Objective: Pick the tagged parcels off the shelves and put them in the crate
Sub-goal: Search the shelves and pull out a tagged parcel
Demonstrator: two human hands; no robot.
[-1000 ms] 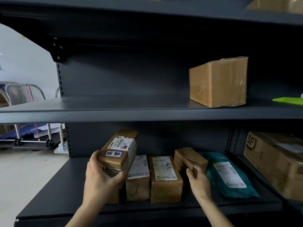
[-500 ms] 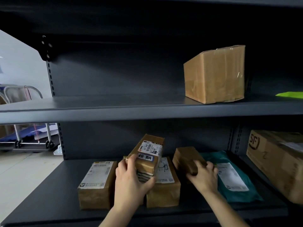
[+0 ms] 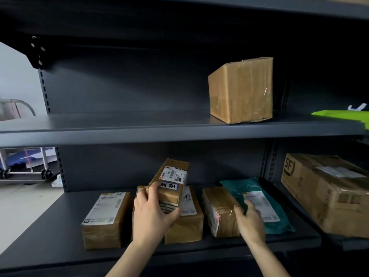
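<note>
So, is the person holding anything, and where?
Left hand grips the tagged parcel by its near end. Right hand touches the side of a small box; grip unclear.

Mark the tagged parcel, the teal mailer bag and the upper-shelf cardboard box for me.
tagged parcel (image 3: 169, 185): head view, on its blue-edged tag.
teal mailer bag (image 3: 259, 202): head view, on its white label.
cardboard box (image 3: 242, 90): head view, on its taped front face.

Shelf (image 3: 139, 127) matt dark metal — parcels (image 3: 107, 220) brown cardboard, glossy tape.
</note>
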